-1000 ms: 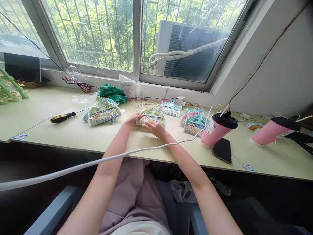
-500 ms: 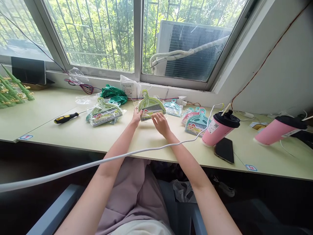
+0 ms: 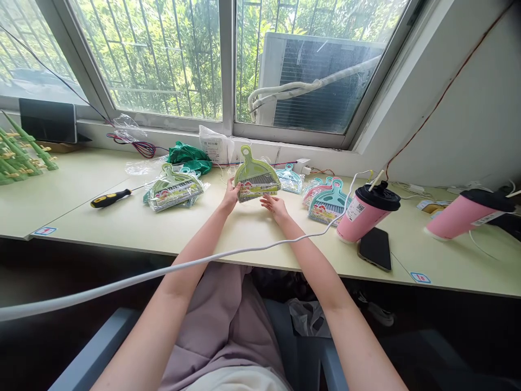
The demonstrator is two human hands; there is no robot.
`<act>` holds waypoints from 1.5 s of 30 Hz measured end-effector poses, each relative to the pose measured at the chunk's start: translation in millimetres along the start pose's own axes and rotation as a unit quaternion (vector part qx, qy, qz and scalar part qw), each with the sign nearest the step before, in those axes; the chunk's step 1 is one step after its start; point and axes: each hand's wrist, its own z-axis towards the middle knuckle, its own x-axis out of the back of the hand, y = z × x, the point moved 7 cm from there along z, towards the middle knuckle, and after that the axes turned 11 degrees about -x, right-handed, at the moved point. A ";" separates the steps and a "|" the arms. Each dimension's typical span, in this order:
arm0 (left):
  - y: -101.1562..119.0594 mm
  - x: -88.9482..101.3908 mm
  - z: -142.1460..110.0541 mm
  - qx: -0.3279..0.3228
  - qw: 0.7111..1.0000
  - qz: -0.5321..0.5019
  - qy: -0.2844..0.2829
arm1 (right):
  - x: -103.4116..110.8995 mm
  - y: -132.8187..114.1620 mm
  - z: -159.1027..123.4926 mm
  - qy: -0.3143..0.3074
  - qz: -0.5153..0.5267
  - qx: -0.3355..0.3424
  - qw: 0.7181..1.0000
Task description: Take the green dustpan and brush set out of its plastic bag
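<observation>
My left hand [image 3: 230, 196] grips the lower left edge of a green dustpan-and-brush set [image 3: 255, 175] in clear wrap, held tilted up above the table with its handle at the top. At the set's lower right edge is my right hand [image 3: 275, 207], palm turned up and fingers stretched out; whether the fingertips touch the wrap is hard to see. To the left lie wrapped green dustpan sets [image 3: 175, 187] in a pile. Behind the held set rests a blue dustpan set [image 3: 288, 178]. Pink and teal dustpan sets [image 3: 328, 201] lie to the right.
A screwdriver [image 3: 110, 198] lies at left, near a green plastic bag [image 3: 189, 157]. Two pink cups [image 3: 363, 216] and a phone [image 3: 375, 248] stand or lie at right. A white cable [image 3: 244, 248] crosses in front of my forearms. Bundled wires [image 3: 140, 145] lie by the window.
My right hand has turned from fingers curled over the set's front to palm up below its edge. The green set has shifted slightly right and up in my left hand.
</observation>
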 end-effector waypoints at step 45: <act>155.5 14.8 52.6 -0.142 0.873 0.427 -0.186 | -19.1 -31.6 -22.2 -0.106 -0.093 0.088 0.986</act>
